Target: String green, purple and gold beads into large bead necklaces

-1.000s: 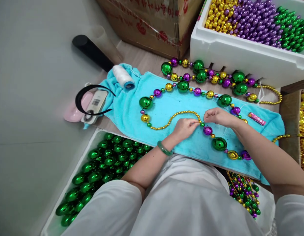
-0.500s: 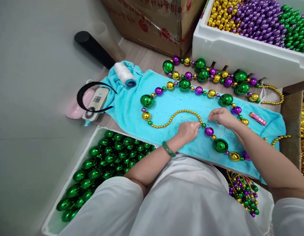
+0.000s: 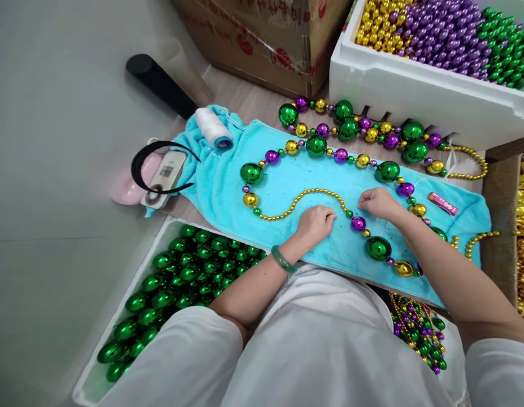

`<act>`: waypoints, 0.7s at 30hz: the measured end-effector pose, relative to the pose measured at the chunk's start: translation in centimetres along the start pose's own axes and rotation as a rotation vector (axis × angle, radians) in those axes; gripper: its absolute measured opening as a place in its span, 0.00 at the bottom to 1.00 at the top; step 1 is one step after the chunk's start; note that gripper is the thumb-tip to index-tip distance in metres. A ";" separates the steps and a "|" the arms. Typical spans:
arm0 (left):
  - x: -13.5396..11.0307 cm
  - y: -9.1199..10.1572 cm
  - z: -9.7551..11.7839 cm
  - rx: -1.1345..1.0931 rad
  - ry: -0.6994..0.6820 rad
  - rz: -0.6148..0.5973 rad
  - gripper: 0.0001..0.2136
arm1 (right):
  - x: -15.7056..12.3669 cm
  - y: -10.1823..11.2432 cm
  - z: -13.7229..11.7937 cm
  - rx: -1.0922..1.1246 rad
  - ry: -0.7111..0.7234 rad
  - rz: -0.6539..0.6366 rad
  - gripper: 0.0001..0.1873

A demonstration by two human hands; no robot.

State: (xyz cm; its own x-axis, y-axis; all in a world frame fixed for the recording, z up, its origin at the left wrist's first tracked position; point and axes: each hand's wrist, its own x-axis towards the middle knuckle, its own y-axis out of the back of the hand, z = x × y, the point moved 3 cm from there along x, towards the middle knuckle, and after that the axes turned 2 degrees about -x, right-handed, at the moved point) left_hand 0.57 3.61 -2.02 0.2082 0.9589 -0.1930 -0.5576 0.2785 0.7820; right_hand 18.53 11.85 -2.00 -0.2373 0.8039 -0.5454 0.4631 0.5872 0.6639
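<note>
A bead necklace (image 3: 316,146) of green, purple and gold balls lies in a loop on a turquoise towel (image 3: 228,192). Its strand of small gold beads (image 3: 315,191) curves up to a small green bead (image 3: 349,213) between my hands. Just left of that bead, my left hand (image 3: 316,225) is closed, pinching a thin white thread that runs to it. My right hand (image 3: 377,203) is closed in a pinch above and right of the bead, apparently on the thread's other end, which is barely visible.
A thread spool (image 3: 213,129) and black headband (image 3: 138,167) lie left. Green balls (image 3: 187,274) fill a tray at lower left. Finished-looking strands (image 3: 347,129) lie before a white foam box (image 3: 410,85) of small beads. A pink packet (image 3: 443,204) and a cardboard box (image 3: 501,192) are right.
My left hand has drawn back leftward and slightly down from the small green bead, so thread now shows between them. My right hand stays nearly in place, still pinched.
</note>
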 end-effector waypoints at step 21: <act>-0.3 0.3 -0.5 -0.276 0.078 0.149 0.10 | -0.1 1.3 -0.9 -0.026 0.002 -0.230 0.04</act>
State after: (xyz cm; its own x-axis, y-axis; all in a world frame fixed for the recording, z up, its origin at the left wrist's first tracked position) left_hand -0.02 3.42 -2.04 0.0514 0.9886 -0.1415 -0.7762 0.1287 0.6172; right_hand 18.34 12.62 -0.62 -0.3354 0.6485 -0.6833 0.3744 0.7573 0.5350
